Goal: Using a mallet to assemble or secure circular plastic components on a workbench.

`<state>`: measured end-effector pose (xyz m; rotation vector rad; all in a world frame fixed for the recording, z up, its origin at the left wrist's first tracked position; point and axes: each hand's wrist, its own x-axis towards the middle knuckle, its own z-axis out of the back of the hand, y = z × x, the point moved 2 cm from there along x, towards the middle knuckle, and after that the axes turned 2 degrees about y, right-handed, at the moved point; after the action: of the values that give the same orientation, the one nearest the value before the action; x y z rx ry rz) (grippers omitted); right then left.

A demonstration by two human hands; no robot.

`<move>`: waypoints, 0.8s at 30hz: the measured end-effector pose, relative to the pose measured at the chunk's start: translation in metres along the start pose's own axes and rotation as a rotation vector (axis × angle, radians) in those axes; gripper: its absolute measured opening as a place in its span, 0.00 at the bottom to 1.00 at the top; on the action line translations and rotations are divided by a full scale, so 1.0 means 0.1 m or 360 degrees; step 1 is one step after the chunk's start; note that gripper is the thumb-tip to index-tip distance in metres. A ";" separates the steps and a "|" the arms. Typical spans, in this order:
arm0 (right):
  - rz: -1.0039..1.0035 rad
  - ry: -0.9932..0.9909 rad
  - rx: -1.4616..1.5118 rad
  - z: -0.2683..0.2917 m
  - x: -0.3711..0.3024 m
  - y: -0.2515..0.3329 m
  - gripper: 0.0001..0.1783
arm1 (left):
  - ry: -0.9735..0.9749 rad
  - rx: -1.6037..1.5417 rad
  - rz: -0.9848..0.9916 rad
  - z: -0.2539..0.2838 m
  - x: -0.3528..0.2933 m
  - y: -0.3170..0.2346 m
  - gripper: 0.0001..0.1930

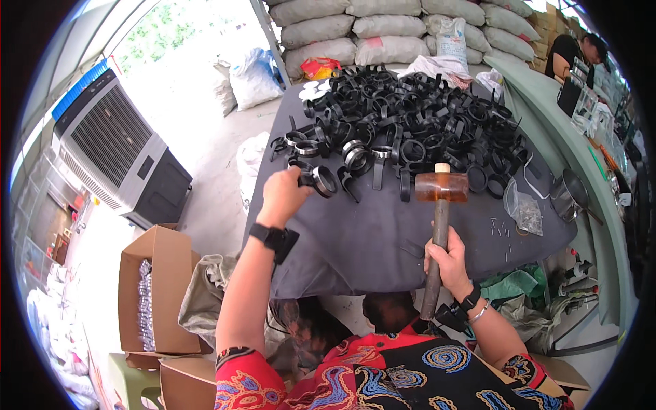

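Black ring (318,183) with a bright metal band sits at the near-left edge of the heap of black rings (410,116), and from where I stand the left hand (285,195) has its fingers pinching the black side. In front of the heap, the right hand (448,262) wraps its fingers around the handle of a mallet (441,188) whose amber head is raised. A few banded rings (356,156) lie along the heap's near-left edge; most others look plain black, so I'd judge that little is done and much is left, though the deeper pieces are hidden.

Dark cloth covers the tabletop (342,253) beneath the heap. A clear bag of small metal pieces (526,212) lies at its near right. Stacked sacks (393,51) rise behind it, an air cooler (109,137) stands well to its left, and a co-worker (564,58) is beyond its far right.
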<state>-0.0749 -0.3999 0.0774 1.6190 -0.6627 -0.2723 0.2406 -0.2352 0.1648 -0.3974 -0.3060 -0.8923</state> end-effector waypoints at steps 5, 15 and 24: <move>0.0041 -0.0047 0.0024 0.08 0.05 -0.08 0.25 | 0.0228 -0.0924 0.0402 0.23 -0.62 -0.20 0.16; -0.0077 0.0005 0.0144 0.06 0.03 0.02 0.23 | -0.0124 -0.0254 0.0504 -0.15 -1.74 -0.34 0.17; -0.0060 0.0379 -0.0274 -0.17 -0.03 -0.09 0.16 | 0.0013 -0.0469 0.0527 0.01 -1.83 -0.17 0.25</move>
<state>-0.0665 -0.3840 0.0709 1.4713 -0.4159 -0.1560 0.1184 -0.1183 0.0927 -0.6951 -0.0950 -0.6127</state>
